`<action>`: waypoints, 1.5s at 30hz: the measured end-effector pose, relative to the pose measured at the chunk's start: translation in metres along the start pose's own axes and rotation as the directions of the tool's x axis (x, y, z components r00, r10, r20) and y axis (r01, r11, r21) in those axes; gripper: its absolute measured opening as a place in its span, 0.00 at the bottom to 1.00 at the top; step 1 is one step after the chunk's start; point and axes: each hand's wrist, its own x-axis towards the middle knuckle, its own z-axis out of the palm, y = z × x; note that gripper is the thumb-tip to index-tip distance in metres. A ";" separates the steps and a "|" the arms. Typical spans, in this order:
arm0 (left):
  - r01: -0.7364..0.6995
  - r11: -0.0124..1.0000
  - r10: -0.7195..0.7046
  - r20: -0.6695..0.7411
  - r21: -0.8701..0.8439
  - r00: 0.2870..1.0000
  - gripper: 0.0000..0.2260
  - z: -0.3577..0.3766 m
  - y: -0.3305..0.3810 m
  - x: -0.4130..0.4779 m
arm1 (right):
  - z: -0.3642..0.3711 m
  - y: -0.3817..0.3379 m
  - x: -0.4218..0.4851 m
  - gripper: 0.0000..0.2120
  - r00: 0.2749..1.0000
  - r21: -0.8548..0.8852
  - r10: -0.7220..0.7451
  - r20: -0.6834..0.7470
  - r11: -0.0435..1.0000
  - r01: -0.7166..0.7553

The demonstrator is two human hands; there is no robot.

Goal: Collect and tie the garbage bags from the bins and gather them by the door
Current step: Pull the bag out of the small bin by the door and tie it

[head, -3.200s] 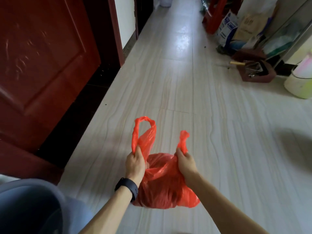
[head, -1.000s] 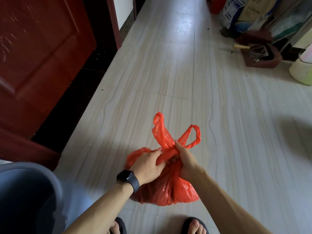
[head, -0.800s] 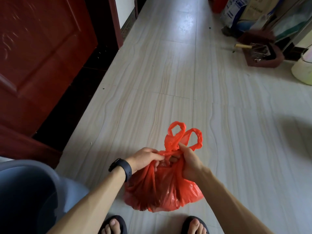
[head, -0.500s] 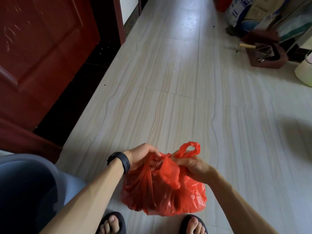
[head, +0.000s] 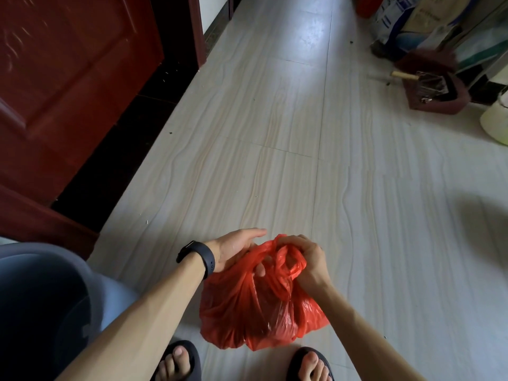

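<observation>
1. At the far left a red door [head: 68, 78] is standing open, with a grey bin [head: 41, 298] sitting below it
2. The left hand [head: 236, 251] is resting against the top of the red bag [head: 247, 312]; one finger is stretching straight and the rest are hiding behind plastic, so I cannot tell whether it is pinching anything
3. The bag is bulging low in front of the sandals [head: 310, 364]
4. The right hand [head: 308, 259] is curling round the twisted handles [head: 286, 259]; the knot is seemingly forming, with tightening and setting by the door remaining
5. A dustpan [head: 434, 92] and pale bucket [head: 494, 122] are lying well apart, blocking nothing
</observation>
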 end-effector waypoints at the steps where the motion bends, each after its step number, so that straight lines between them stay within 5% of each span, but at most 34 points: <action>1: 0.000 1.000 0.000 -0.019 0.017 1.000 0.29 0.000 0.001 0.001 | 0.000 0.002 0.000 0.13 1.000 0.051 0.014 0.003 0.999 -0.014; 7: -0.036 0.993 0.059 -0.207 0.113 0.976 0.34 -0.002 -0.010 0.017 | 0.006 -0.002 -0.003 0.11 0.996 0.364 0.083 0.033 0.927 -0.089; 11: -0.167 0.975 0.205 -0.308 0.146 0.929 0.27 0.007 -0.020 0.026 | 0.006 -0.003 0.000 0.06 0.978 0.381 0.196 0.072 0.901 -0.209; 14: -0.318 0.927 0.372 -0.380 0.198 0.847 0.24 0.020 -0.020 0.029 | 0.009 -0.007 0.000 0.06 0.986 0.354 0.162 0.045 0.920 -0.168; 18: -0.524 0.849 0.376 -0.626 -0.062 0.683 0.26 0.022 -0.017 0.033 | 0.016 -0.018 -0.002 0.10 0.951 0.487 0.271 0.147 0.818 -0.308; 22: -0.597 0.612 0.261 -0.579 -0.519 0.772 0.15 0.015 -0.009 0.018 | 0.014 -0.027 -0.008 0.12 0.879 0.571 0.430 0.205 0.677 -0.465; 25: -0.617 0.460 0.151 -0.628 -0.639 0.763 0.12 0.021 -0.005 0.012 | 0.017 -0.028 -0.007 0.16 0.830 0.708 0.478 0.286 0.478 -0.519; 31: -0.620 0.535 0.080 -0.697 -0.574 0.713 0.13 0.017 -0.008 0.004 | 0.010 -0.018 -0.011 0.21 0.792 0.819 0.579 0.193 0.349 -0.455; 36: -0.625 0.634 0.128 -0.735 -0.455 0.665 0.13 -0.002 -0.021 -0.008 | -0.013 -0.001 -0.036 0.20 0.710 0.818 0.699 0.087 0.357 -0.452; 39: -0.630 0.623 0.126 -0.736 -0.464 0.666 0.15 -0.010 -0.033 -0.018 | -0.034 0.004 -0.050 0.18 0.628 0.892 0.778 0.023 0.268 -0.365; 42: -0.599 0.694 0.097 -0.773 -0.399 0.627 0.16 -0.015 -0.042 -0.022 | -0.042 0.011 -0.064 0.14 0.547 0.867 0.836 -0.032 0.295 -0.401; 45: -0.535 0.796 0.110 -0.802 -0.283 0.588 0.15 -0.009 -0.045 -0.025 | -0.040 0.012 -0.069 0.10 0.545 0.795 0.836 -0.061 0.371 -0.480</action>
